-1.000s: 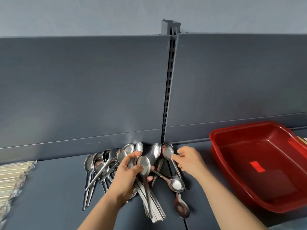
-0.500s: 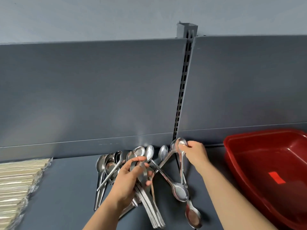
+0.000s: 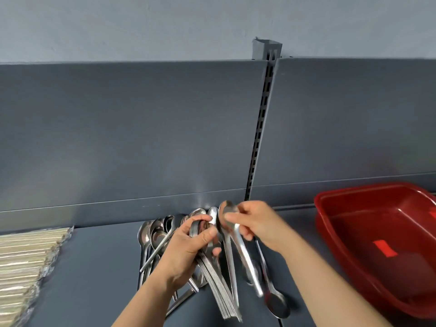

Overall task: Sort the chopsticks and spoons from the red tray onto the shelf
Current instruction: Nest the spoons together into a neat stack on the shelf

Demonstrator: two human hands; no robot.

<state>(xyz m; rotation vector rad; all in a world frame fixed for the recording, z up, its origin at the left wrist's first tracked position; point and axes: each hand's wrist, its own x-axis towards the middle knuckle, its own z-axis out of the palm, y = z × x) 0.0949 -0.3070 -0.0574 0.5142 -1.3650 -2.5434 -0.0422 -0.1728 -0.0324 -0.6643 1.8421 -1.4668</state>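
Observation:
My left hand (image 3: 186, 249) grips a stacked bundle of metal spoons (image 3: 219, 289), bowls up near the fingers and handles fanning down towards me. My right hand (image 3: 256, 223) holds two spoons (image 3: 238, 241) by their bowls, right beside the bundle. More loose spoons (image 3: 157, 234) lie on the grey shelf (image 3: 94, 267) against the back panel, left of my hands. One spoon (image 3: 276, 303) lies the other way round, bowl towards me. Wrapped chopsticks (image 3: 26, 263) are piled at the far left. The red tray (image 3: 349, 241) stands on the right and looks empty.
A slotted upright post (image 3: 262, 128) splits the grey back panel just behind my hands. Bare shelf lies between the chopsticks and the spoons. A red label (image 3: 384, 248) shows on the tray's floor.
My right hand lifted two spoons off the shelf near the post and brought them left to the bundle in my left hand. The view shifted to the left.

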